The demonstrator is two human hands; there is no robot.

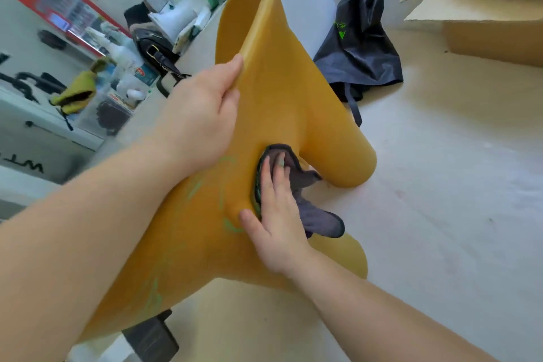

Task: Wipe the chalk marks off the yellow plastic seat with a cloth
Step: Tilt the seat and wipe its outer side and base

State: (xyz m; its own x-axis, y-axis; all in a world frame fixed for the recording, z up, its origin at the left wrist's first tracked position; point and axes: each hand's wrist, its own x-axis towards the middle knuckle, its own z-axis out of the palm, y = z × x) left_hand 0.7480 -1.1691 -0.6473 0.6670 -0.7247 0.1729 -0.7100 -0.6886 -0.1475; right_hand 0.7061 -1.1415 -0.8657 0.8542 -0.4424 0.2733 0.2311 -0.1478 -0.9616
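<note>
A curvy, moulded yellow plastic seat is tipped up off the pale floor. The left hand has its grip closed on the seat's upper rim. The right hand presses a dark grey cloth flat, fingers open. Green chalk marks remain beside it. If the rim grip slackens under wiping pressure, the seat could topple; loose cloth ends may smear chalk.

Smooth matt plastic seat, soft cloth

Left hand clenched, right hand flat, fingers spread.
</note>
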